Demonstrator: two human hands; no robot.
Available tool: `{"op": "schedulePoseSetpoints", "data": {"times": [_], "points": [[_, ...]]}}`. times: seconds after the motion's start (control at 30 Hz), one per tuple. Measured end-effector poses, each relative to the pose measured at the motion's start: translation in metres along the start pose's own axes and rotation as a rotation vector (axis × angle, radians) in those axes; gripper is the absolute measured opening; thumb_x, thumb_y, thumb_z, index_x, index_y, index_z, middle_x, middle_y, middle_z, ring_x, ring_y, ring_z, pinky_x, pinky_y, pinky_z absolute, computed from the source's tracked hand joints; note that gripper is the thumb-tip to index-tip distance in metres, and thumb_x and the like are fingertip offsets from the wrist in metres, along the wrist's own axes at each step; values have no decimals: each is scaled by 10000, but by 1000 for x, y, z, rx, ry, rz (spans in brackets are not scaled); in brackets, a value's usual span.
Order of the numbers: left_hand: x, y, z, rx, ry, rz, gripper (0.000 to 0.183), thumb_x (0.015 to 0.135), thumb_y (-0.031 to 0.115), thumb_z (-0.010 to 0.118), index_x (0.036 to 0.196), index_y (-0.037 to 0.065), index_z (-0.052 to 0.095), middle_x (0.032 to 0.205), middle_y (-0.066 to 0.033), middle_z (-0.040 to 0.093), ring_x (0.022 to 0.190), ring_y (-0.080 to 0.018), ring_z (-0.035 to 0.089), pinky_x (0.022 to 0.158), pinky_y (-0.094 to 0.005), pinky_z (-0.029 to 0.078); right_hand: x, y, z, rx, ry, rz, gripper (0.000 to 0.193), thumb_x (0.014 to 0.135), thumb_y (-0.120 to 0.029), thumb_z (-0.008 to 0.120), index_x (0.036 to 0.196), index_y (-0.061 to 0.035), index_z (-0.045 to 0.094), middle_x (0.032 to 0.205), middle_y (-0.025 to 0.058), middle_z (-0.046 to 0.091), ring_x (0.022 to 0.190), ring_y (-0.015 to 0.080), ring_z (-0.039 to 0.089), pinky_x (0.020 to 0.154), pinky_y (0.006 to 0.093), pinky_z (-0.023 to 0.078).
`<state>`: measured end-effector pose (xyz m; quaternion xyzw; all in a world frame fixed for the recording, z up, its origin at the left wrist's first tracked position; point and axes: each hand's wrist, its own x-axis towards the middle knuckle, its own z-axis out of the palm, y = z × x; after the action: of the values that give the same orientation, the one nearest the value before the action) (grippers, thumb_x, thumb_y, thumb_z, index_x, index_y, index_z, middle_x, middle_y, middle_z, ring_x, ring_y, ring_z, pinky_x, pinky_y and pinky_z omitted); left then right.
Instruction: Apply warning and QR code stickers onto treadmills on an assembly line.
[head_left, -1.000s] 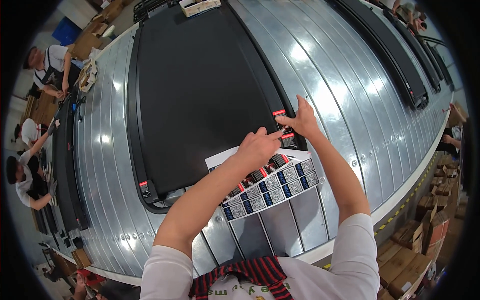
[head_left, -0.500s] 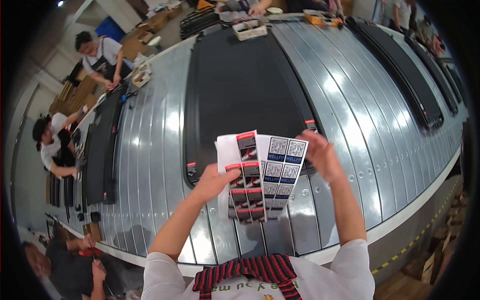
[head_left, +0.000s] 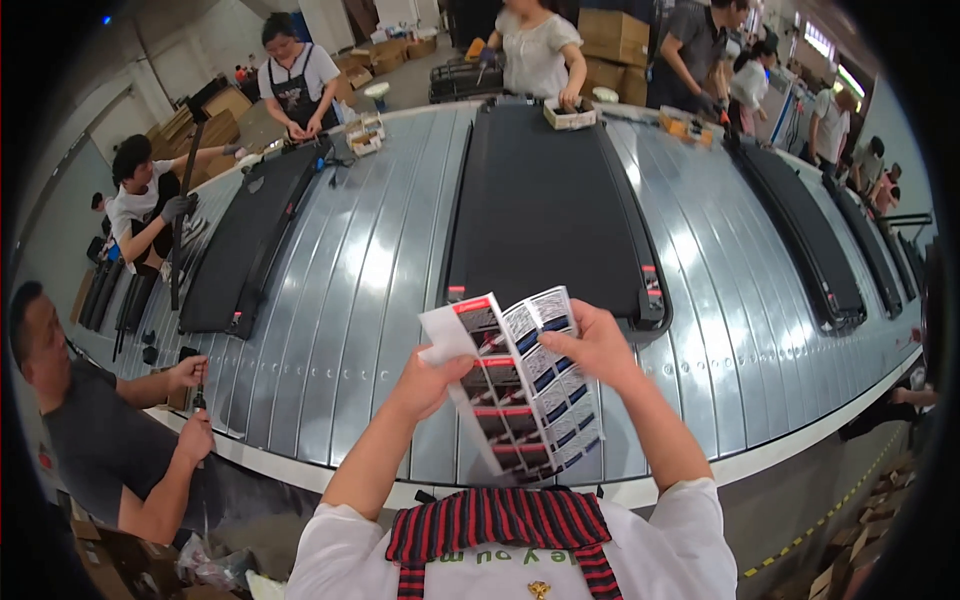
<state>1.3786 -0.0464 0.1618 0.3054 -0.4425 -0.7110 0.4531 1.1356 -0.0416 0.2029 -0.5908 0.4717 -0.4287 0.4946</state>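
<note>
Stretching from left to right, the silvery tabletop (head_left: pixel 390 250) is carrying a broad black panel (head_left: pixel 545 200) toward its far side. Over the near side, a red-and-black label sheet (head_left: pixel 503 392) is hanging left of a blue-and-white label sheet (head_left: pixel 568 405). With thumb-to-finger grip, the left hand (head_left: pixel 428 385) is pinching the former's left edge, the right hand (head_left: pixel 598 350) the latter's far right side.

White short-sleeved shirt (head_left: pixel 335 550), green lettering (head_left: pixel 588 558), gold emblem (head_left: pixel 540 590); red-black striped bib (head_left: pixel 500 522), matching straps (head_left: pixel 600 575); fingers (head_left: pixel 597 322) bare.
</note>
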Motion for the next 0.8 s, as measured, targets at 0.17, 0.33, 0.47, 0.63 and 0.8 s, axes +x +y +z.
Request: {"op": "schedulePoseSetpoints", "data": {"times": [0.17,0.33,0.47,0.63,0.8], "points": [[-36,14,-17,-140,-51,28,379,767,140,638,1094,2,504,1066,-83,554,981,-165,520,865,-315,398,-14,-11,68,-695,425,-756,363,625,-22,673,965,-29,546,878,100,565,694,240,543,651,303,452],[-61,34,-28,-126,-175,45,369,784,154,624,1101,11,503,1046,-68,558,977,-166,517,855,-307,399,-24,-17,118,-129,152,-517,191,713,-39,638,888,-11,567,835,65,565,725,152,547,631,248,454],[-59,46,-45,-41,-307,41,386,793,161,609,1127,8,488,1050,-62,555,970,-152,516,855,-300,400,-28,-20,134,-109,145,-486,157,740,-48,621,881,9,578,808,79,593,708,147,566,647,250,455],[-38,50,-45,-71,-527,96,520,795,177,603,1235,-11,398,1096,-80,538,994,-155,511,882,-302,387,-37,-53,142,-283,322,-530,122,771,-62,607,870,7,592,802,79,600,708,147,570,645,237,446],[-33,45,-52,-117,-664,53,513,789,160,599,1228,-20,404,1115,-101,532,1004,-166,513,882,-307,389,-44,-53,146,-296,361,-529,124,752,-73,626,834,11,587,770,77,597,701,177,581,617,263,451]]}}
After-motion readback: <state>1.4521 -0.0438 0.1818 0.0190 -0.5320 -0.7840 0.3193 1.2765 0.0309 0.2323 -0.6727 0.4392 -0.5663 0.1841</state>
